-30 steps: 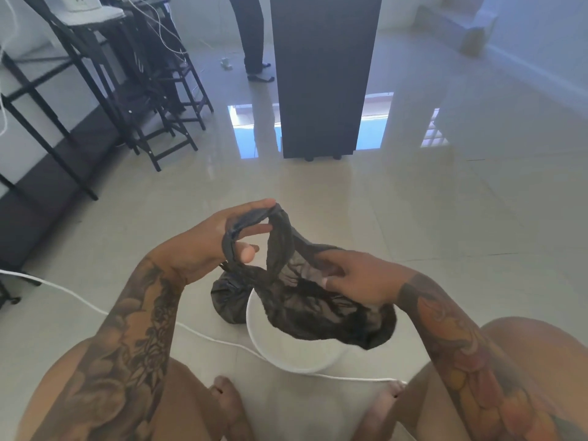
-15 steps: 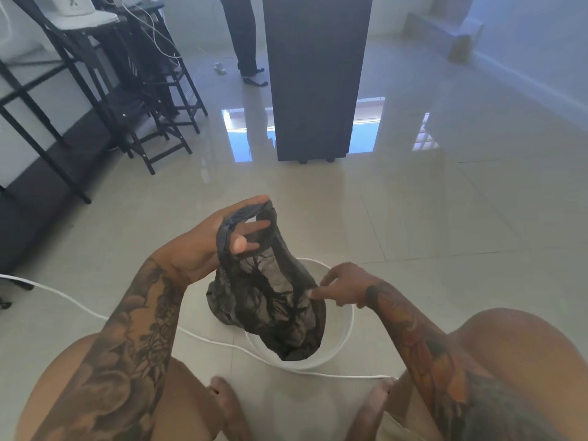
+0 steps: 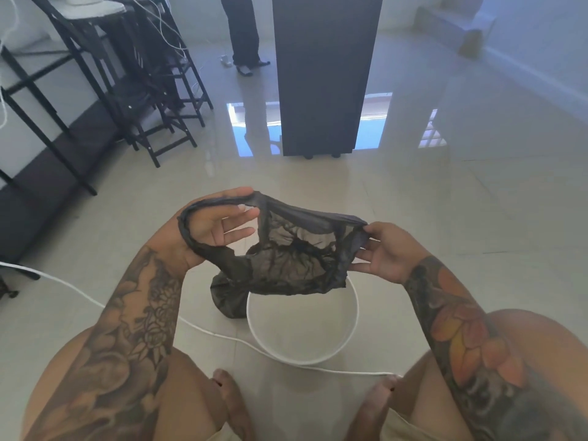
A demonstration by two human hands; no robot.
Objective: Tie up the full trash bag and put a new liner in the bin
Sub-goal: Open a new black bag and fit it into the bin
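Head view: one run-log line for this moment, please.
new liner stretched open | left hand inside rim | right hand pinching rim | above bin

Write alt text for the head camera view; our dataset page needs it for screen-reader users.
Two hands stretch a thin black liner open above an empty white bin: its rim loops round the straight-fingered left hand while the right hand pinches the far edge. A tied black trash bag sits on the tiled floor beside the bin.

Sheer black liner (image 3: pixel 296 249), white bin (image 3: pixel 302 351), glossy beige floor (image 3: pixel 445 218), a white cable (image 3: pixel 222 337), black stools (image 3: pixel 152 100), a dark panel (image 3: pixel 324 74).
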